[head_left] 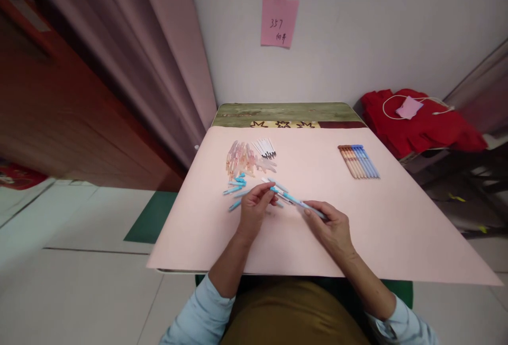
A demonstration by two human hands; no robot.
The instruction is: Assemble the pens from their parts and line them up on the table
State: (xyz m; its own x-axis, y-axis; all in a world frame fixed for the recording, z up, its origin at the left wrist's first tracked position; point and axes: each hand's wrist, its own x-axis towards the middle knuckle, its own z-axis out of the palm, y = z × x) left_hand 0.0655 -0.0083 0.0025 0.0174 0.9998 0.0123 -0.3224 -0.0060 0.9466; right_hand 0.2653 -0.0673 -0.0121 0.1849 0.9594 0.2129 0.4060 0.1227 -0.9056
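Note:
In the head view my right hand (332, 228) is closed around the lower end of a light blue pen (297, 201), which slants up to the left. My left hand (254, 210) pinches a small bright blue pen part (273, 189) close to the pen's upper end; I cannot tell whether the two touch. Beneath and beside the left hand lie several loose blue pen parts (235, 205). Just beyond them are a heap of translucent pinkish pen barrels (242, 159) and a fan of white refills with dark tips (265, 147).
At the right rear, brown and blue pens (359, 162) lie side by side in a row. Pink paper (397, 250) covers most of the table (278, 112). A red cloth (408, 123) with a white cord is off to the right. A pink note (279, 22) hangs on the wall.

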